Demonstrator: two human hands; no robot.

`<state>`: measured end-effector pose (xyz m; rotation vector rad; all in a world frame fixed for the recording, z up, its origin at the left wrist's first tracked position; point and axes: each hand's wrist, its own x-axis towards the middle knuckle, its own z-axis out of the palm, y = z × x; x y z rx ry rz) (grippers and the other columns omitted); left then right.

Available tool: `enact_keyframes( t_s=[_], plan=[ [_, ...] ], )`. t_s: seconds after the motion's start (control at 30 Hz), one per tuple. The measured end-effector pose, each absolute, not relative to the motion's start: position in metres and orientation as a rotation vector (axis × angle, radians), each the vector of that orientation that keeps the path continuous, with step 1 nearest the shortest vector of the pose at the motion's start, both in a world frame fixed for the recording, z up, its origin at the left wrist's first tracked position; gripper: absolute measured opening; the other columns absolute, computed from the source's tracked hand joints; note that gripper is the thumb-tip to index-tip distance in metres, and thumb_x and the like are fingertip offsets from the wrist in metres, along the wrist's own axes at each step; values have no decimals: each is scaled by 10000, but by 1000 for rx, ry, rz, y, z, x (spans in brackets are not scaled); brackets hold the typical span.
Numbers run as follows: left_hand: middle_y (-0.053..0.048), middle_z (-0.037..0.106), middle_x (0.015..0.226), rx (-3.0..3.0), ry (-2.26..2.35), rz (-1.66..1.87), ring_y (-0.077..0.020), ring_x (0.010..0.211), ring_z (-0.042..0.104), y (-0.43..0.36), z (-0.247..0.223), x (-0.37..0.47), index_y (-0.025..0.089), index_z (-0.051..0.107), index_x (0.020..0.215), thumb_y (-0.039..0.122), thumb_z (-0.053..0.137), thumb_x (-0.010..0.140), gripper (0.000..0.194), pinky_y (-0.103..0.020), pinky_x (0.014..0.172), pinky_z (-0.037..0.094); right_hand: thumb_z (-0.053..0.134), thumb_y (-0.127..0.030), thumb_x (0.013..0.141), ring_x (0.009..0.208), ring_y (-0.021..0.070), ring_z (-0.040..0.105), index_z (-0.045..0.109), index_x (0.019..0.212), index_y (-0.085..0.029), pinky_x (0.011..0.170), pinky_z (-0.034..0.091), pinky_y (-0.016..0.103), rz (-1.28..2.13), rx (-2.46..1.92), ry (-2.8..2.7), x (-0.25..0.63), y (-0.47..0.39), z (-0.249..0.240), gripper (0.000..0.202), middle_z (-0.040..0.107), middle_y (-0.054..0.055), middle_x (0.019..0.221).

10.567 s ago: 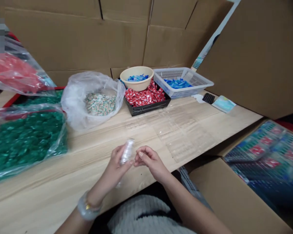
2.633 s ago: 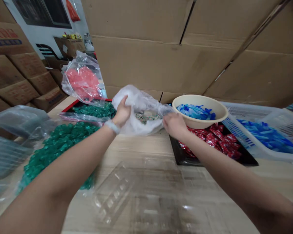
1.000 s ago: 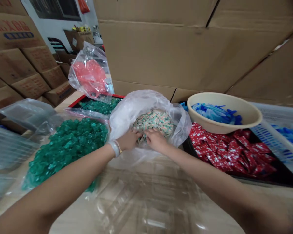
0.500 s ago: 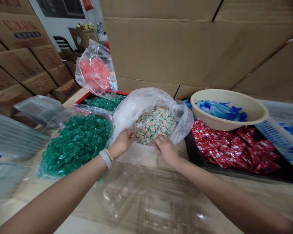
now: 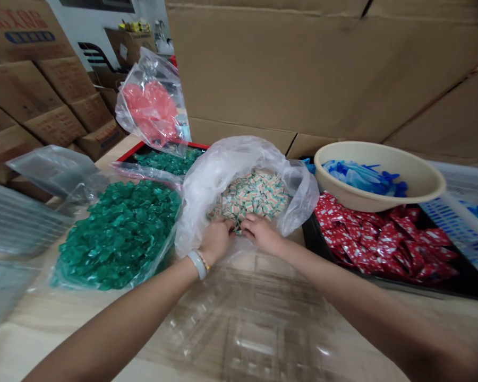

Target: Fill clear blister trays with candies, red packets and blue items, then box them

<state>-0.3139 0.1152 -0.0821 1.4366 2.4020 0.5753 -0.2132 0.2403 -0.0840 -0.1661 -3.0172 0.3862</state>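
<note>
A white translucent plastic bag (image 5: 201,185) stands rolled open in the middle of the table. Inside lies a heap of small striped pieces (image 5: 258,195), cream, orange and green, too small to name surely. My left hand (image 5: 216,239), with a pale bangle at its wrist, reaches to the near edge of this heap, fingers curled together. Close beside it, my right hand (image 5: 263,232) bends its fingers into the same edge. The fingertips are partly hidden, so what they pinch does not show. Blurred clear plastic packaging (image 5: 255,339) lies on the table before me.
Left of the bag sits a clear bag of green wrapped pieces (image 5: 119,233). A black tray of red packets (image 5: 382,244) is at right, under a cream basin (image 5: 422,185) with blue pieces. Behind stand a bag with red contents (image 5: 151,109) and large cardboard boxes (image 5: 282,69).
My left hand has moved right, and my right hand slightly left, so they are closer together at the heap's near edge. The view has tipped down a little.
</note>
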Motion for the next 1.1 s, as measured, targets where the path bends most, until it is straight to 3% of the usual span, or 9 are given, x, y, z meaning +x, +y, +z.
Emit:
enact_keyframes(
  t_s=[0.33,0.63,1.1],
  plan=[
    [-82,641,870,1482,2239,675,-178,792,573,122,-86,-315,137,623,868,147,496,711,202,-271,731,417,463,-61,722,723,125,487,537,829,-162,650,362,219,710,-237,-2955,-216,241,-89,165,541,11,749],
    [-64,620,899,1619,2112,854,-161,830,552,114,-89,-316,143,606,919,80,473,713,253,-258,763,414,524,-233,765,828,190,503,635,760,-171,722,342,296,350,-419,-3116,-207,235,-80,127,583,56,827],
    [-57,662,813,1542,2144,793,-150,727,577,122,-89,-319,140,647,811,111,418,751,239,-243,704,410,511,-204,766,884,223,495,609,841,-176,727,302,323,197,-407,-3088,-206,228,-76,127,590,89,886]
  ],
)
